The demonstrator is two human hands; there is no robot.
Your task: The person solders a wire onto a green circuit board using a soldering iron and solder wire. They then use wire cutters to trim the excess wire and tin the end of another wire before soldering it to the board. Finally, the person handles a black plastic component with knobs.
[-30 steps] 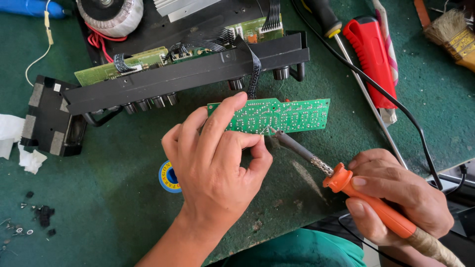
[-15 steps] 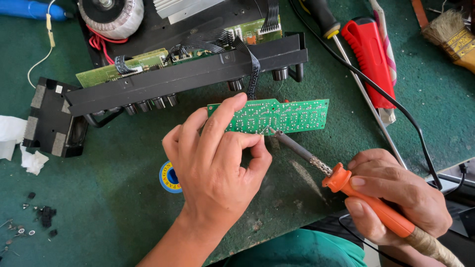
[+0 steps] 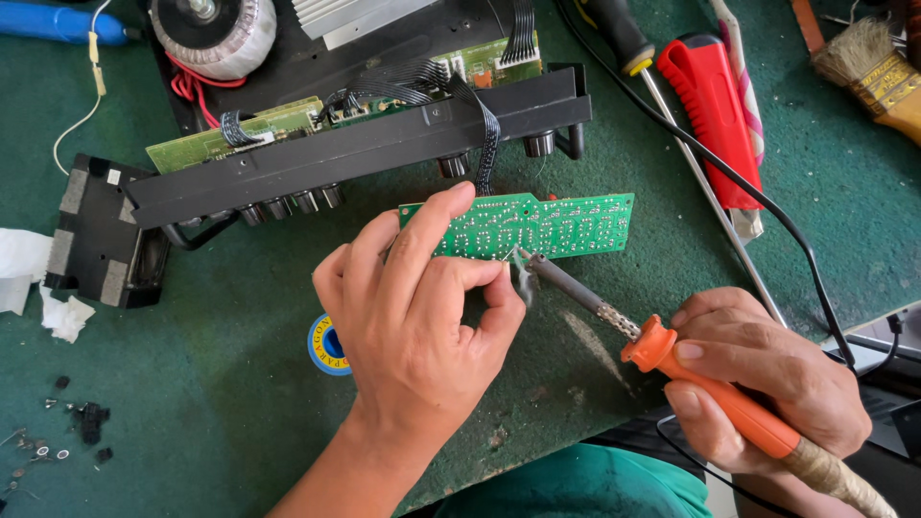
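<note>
A narrow green circuit board (image 3: 556,225) lies solder side up on the green mat, joined by a black ribbon cable to an opened black amplifier chassis (image 3: 365,144). My left hand (image 3: 413,317) rests on the board's left end, fingers pinched together near a thin solder wire at the iron's tip. My right hand (image 3: 758,379) grips the orange handle of a soldering iron (image 3: 662,345), whose tip touches the board's lower edge near its middle.
A red-handled tool (image 3: 715,105), a long screwdriver (image 3: 652,86) and a brush (image 3: 878,72) lie at the right. A round solder tin (image 3: 326,345) sits by my left wrist. Small screws (image 3: 48,451) and white tissue (image 3: 24,278) lie at the left.
</note>
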